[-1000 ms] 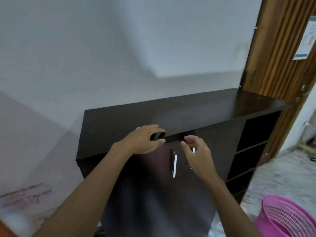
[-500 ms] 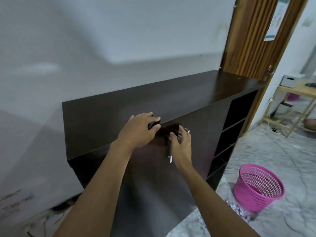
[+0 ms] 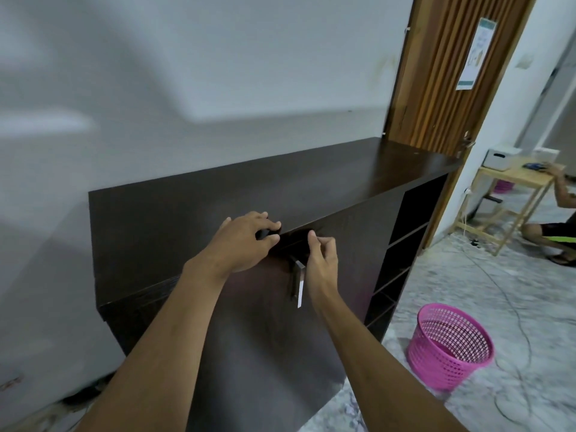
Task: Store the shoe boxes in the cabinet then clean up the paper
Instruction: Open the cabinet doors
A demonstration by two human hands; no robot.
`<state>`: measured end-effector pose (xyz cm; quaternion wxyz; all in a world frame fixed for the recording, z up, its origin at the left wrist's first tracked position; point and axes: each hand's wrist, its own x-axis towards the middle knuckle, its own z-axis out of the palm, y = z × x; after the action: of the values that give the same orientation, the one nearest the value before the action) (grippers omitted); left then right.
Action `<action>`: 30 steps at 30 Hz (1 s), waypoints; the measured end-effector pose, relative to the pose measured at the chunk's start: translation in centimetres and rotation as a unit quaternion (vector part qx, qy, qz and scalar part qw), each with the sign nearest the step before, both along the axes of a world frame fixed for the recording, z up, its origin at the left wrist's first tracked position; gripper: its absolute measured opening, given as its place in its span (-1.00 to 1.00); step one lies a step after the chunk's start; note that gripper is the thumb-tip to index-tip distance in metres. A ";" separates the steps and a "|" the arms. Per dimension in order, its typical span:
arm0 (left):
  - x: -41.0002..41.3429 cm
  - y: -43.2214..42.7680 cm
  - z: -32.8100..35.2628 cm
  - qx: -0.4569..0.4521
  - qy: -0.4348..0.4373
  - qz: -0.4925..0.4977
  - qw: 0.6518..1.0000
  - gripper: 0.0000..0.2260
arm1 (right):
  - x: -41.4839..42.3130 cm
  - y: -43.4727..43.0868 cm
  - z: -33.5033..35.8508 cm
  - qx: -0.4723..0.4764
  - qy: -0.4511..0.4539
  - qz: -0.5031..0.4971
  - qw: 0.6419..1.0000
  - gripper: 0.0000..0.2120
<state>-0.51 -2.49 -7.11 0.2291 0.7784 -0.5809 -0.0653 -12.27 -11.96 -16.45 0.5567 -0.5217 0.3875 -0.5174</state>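
Observation:
A dark brown cabinet [image 3: 311,188] stands against the white wall, its two front doors almost closed. My left hand [image 3: 246,241] curls over the top edge of the left door. My right hand [image 3: 322,263] is beside it, fingers curled at the top edge of the right door and thumb up. A metal door handle [image 3: 298,285] shows between my hands. No shoe box is in view. A few paper scraps [image 3: 352,410] lie on the marble floor at the cabinet's foot.
A pink mesh basket [image 3: 448,347] stands on the floor to the right. Open shelves fill the cabinet's right end. Behind them is a slatted wooden door [image 3: 436,88]. Farther right, a person [image 3: 558,232] crouches by a small wooden table [image 3: 514,182], and a cable [image 3: 498,275] crosses the floor.
The view has swung right and back, bringing the basket and doorway into view. My right hand rose from the handles to the door's top edge. My left hand kept its hold.

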 end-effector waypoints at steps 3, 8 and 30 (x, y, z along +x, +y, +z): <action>0.0 0.0 0.1 0.002 0.011 -0.005 1.000 -0.65 | -0.5 -0.3 0.1 -0.013 0.010 0.014 1.000 -0.75; -0.2 0.1 0.2 0.015 0.001 -0.002 1.000 -0.65 | -1.5 -0.8 0.8 -0.006 0.060 0.030 0.998 -0.77; -3.7 7.2 -0.9 -0.006 -0.008 0.223 0.975 -0.64 | -18.0 7.2 2.3 -0.003 0.051 0.422 0.905 -0.72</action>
<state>-4.25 4.74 -7.96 0.2375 0.8873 -0.3952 -0.0026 -30.31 -4.76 -14.13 0.7013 -0.6635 0.1573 -0.2080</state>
